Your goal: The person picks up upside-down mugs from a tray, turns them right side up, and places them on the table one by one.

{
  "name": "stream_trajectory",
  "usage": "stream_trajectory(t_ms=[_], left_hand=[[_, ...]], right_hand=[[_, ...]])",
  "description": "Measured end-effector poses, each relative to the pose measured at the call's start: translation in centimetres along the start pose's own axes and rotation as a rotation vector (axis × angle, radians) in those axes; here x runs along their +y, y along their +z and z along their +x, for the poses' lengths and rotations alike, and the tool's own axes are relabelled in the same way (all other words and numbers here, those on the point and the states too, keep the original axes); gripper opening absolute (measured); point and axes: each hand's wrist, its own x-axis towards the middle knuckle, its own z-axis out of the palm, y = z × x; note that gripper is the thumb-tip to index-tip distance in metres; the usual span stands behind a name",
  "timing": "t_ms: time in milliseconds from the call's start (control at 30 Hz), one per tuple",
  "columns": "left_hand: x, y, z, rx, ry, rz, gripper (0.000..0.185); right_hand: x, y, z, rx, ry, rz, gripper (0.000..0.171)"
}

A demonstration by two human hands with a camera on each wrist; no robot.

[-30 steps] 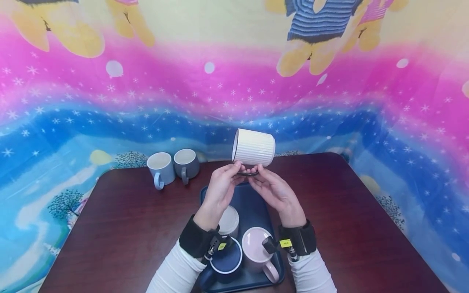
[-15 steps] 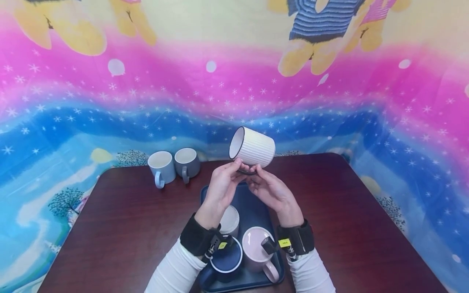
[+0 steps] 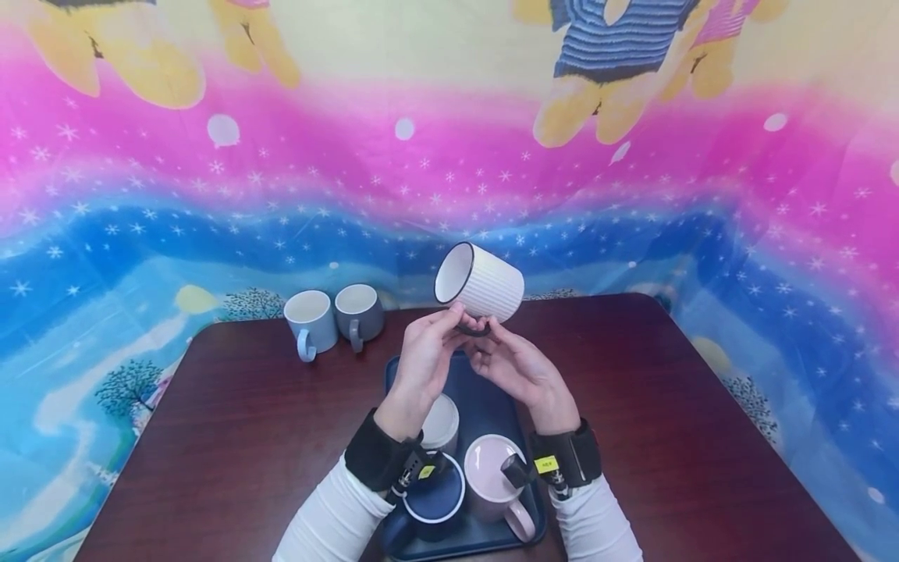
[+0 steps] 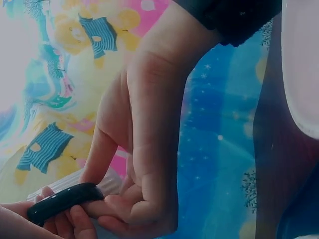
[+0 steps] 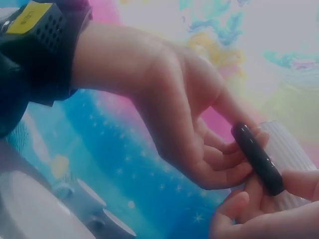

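Gripping the black handle (image 3: 472, 329) from either side, the left hand (image 3: 421, 367) and right hand (image 3: 516, 371) pinch it with curled fingers, holding the white ribbed mug (image 3: 481, 283) tilted above them, mouth turned leftward. Below the grip lies a blue tray (image 3: 485, 398); two grey-blue mugs (image 3: 333, 318) stand well left.

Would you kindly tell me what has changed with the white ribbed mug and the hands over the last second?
The white ribbed mug with the dark rim has turned in the air: its opening, earlier facing left and nearly edge-on, now swings toward the camera and shows more of its inside. The left hand and right hand keep pinching its dark handle. The mugs on the blue tray and the two grey-blue mugs have not moved.
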Motion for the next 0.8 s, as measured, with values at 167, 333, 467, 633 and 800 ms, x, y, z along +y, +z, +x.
stream_trajectory(t_ms=[167, 333, 467, 633, 800], left_hand=[[0.5, 0.0, 0.0, 0.018, 0.016, 0.005, 0.026], [1.2, 0.0, 0.4, 0.039, 0.031, 0.042, 0.024], [1.6, -0.3, 1.0, 0.053, 0.032, 0.074, 0.023], [2.2, -0.8, 1.7, 0.072, 0.033, 0.092, 0.023], [2.8, -1.7, 2.6, 0.085, 0.057, 0.169, 0.02]], right_hand=[[-0.1, -0.5, 0.0, -0.065, 0.067, 0.113, 0.033], [-0.6, -0.8, -0.2, -0.014, 0.051, -0.01, 0.039], [-1.1, -0.9, -0.5, 0.031, 0.024, -0.203, 0.053], [-1.7, -1.2, -1.0, 0.135, -0.067, -0.403, 0.059], [-1.8, -1.9, -1.4, 0.341, -0.19, -0.656, 0.052]])
